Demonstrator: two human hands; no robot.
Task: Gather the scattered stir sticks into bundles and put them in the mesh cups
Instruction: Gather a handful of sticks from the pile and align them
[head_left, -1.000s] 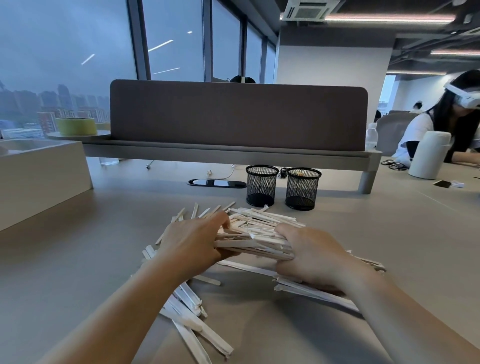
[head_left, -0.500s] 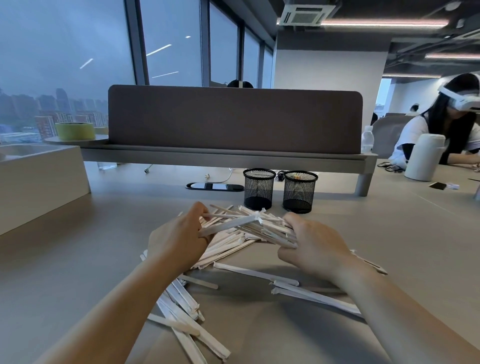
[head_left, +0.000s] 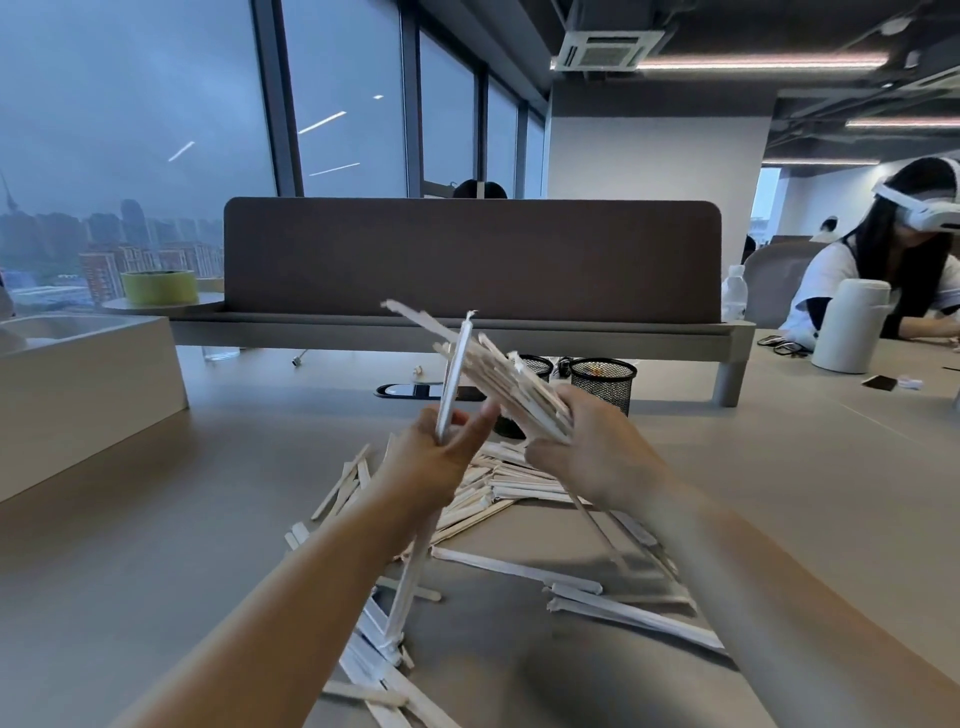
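My right hand grips a thick bundle of stir sticks, raised above the table and slanting up to the left. My left hand pinches one long paper-wrapped stick that stands nearly upright beside the bundle. Many loose stir sticks lie scattered on the grey table under and around my hands. Two black mesh cups stand behind the bundle: the right mesh cup shows fully, the left mesh cup is partly hidden by the sticks.
A brown desk divider runs across the back. A white box sits at left. At right a white jug, a water bottle and a seated person wearing a headset. A cable port lies near the cups.
Both hands rose off the table. The right hand lifted the bundle and tilted it upward; the left hand now holds a single stick upright instead of pressing the pile.
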